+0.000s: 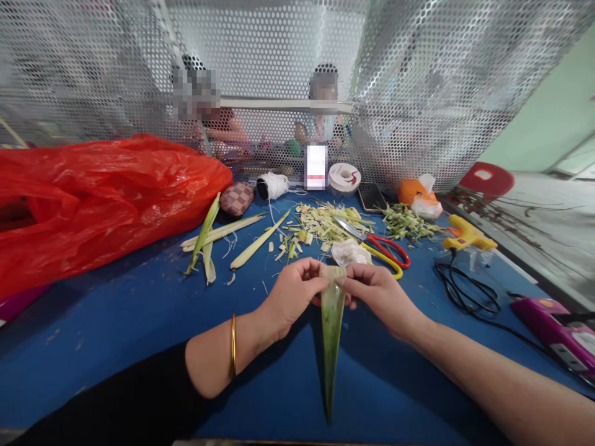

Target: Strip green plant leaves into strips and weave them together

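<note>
A long green husk leaf (pixel 331 334) hangs point down toward the front edge of the blue table, its wide pale end uppermost. My left hand (pixel 297 290) pinches that wide end from the left, thumb in front. From the right, my right hand (pixel 372 292) grips the same end between thumb and fingers. Just beyond my hands are a crumpled white tissue (pixel 351 253) and scissors (pixel 388 248) with red and yellow handles. Pale cut scraps (pixel 320 224) are heaped behind them. Several husk strips (pixel 260 240) lie to the left.
A red plastic bag (pixel 106 204) covers the back left. Along the back stand a checked pouch (pixel 237 199), white thread (pixel 273 185), a ribbon roll (pixel 344 178) and a phone (pixel 372 197). At right are a yellow glue gun (pixel 469 235), black cable and purple power strip (pixel 555 331). People sit beyond the mesh.
</note>
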Motion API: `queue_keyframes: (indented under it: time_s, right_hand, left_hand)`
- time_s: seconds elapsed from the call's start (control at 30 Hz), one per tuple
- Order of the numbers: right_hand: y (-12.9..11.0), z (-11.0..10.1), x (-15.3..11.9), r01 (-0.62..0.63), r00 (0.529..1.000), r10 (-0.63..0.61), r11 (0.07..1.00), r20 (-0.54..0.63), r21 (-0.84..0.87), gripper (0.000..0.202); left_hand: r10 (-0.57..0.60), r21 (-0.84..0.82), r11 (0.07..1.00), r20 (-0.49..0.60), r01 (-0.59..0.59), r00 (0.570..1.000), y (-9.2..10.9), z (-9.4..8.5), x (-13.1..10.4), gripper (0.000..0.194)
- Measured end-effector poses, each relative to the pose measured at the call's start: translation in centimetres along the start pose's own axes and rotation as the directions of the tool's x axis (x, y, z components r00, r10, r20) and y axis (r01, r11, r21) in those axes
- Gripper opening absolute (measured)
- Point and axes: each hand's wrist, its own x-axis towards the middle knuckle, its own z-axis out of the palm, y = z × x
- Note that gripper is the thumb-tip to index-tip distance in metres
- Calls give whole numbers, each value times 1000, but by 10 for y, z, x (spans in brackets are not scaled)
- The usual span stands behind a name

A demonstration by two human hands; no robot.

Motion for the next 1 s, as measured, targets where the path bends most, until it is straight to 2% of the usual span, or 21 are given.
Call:
queue_keyframes:
  time_s: [0.17, 0.3, 0.4, 0.6, 0.83, 1.0]
  right_hand:
    - [1, 5, -4, 15, 997, -10, 998, 74, -57, 29]
    - [4, 4, -3, 68, 998, -68, 996, 7, -66, 21]
    - [5, 3, -2, 97, 994, -99, 994, -39, -59, 19]
    - [1, 3, -3, 65, 998, -66, 997, -7, -37, 20]
    - [5, 2, -1, 91, 995, -91, 996, -50, -5, 18]
    - [3, 2, -2, 98, 993, -98, 995, -69, -8, 17]
  left_hand:
    - [88, 51, 995, 10, -89, 996, -2, 0, 1, 11]
    - [88, 58, 995, -33, -86, 996, -4, 0, 2, 12]
    - [76, 56, 996, -24, -74, 997, -4, 0, 1, 15]
    - [93, 111, 990, -15, -90, 996, -3, -1, 1, 18]
    - [183, 316, 935, -46, -160, 982, -2, -2, 1, 15]
    - [151, 289, 947, -7, -142, 989, -6, -1, 2, 19]
